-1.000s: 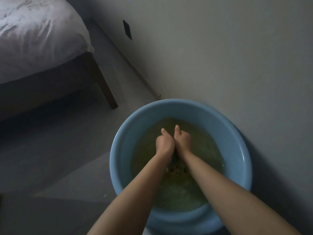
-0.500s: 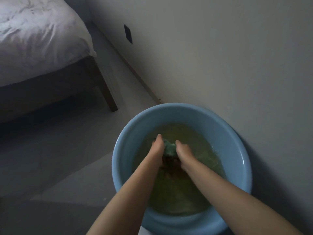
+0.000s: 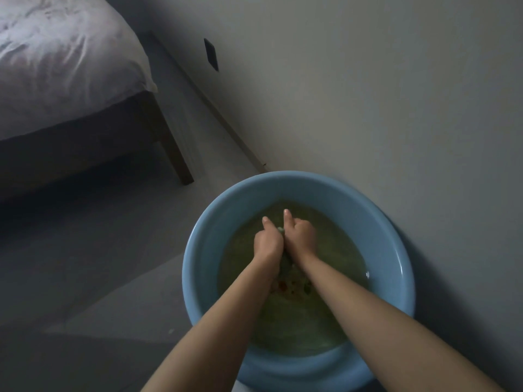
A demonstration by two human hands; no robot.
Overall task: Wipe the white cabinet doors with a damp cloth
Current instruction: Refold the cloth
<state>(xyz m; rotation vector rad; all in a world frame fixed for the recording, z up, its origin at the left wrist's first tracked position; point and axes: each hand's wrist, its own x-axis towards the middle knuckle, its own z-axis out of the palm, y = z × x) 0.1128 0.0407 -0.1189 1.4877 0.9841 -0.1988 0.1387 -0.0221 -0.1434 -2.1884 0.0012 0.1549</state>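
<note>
Left hand (image 3: pixel 267 244) and right hand (image 3: pixel 301 236) clenched together around a cloth (image 3: pixel 280 230), over murky water in a blue basin (image 3: pixel 203 250) on the floor. Likely risk: too little wringing, drips across floor and cabinet doors.

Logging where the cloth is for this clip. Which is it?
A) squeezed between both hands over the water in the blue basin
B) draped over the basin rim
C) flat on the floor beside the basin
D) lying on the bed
A: the left hand and right hand press together around the greenish cloth above the murky water inside the blue basin.
</note>
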